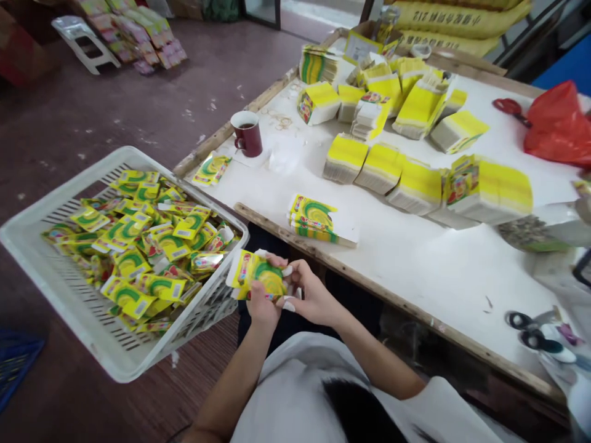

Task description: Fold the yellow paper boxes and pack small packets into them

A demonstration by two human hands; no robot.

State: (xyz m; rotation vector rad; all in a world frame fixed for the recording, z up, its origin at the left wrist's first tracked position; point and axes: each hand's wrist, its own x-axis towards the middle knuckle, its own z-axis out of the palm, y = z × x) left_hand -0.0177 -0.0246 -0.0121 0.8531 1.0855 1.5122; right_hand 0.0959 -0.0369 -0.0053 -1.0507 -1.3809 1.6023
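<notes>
Hands first, both raised in front of the torso, just below the near table edge.

Head view:
- Left hand (261,304): closed around one yellow-and-green printed paper packet (258,275), gripping it from below and behind.
- Right hand (311,295): pinching the same packet at its right edge with thumb and fingertips.
- Packet position: held in the air, printed face up, just beside the near corner of the white perforated plastic basket (111,360) and short of the white-topped table with raw wooden edging (438,271). Contact with the basket wall cannot be told.

Finished side, as judged from the layout:
- Loose heap of matching yellow-and-green packets (138,246) covering most of the basket floor, piled deepest toward the side nearest the hands.

Remaining side, as judged from the layout:
- Short stack of printed yellow-and-green flat cards (316,218) lying at the near table edge, nearest the hands.
- Row of thick stacks of yellow-faced flat sheets (406,178) across the middle of the table, with more stacks behind, near the far edge.
- Single loose printed packet (211,169) at the table corner, near a dark red ceramic mug (248,132).
- Estimate: well under way, with a large stock left on the table.

Other items on the table:
- Red plastic bag (556,126) at the far right.
- Black-handled scissors (535,335) at the near right.
</notes>
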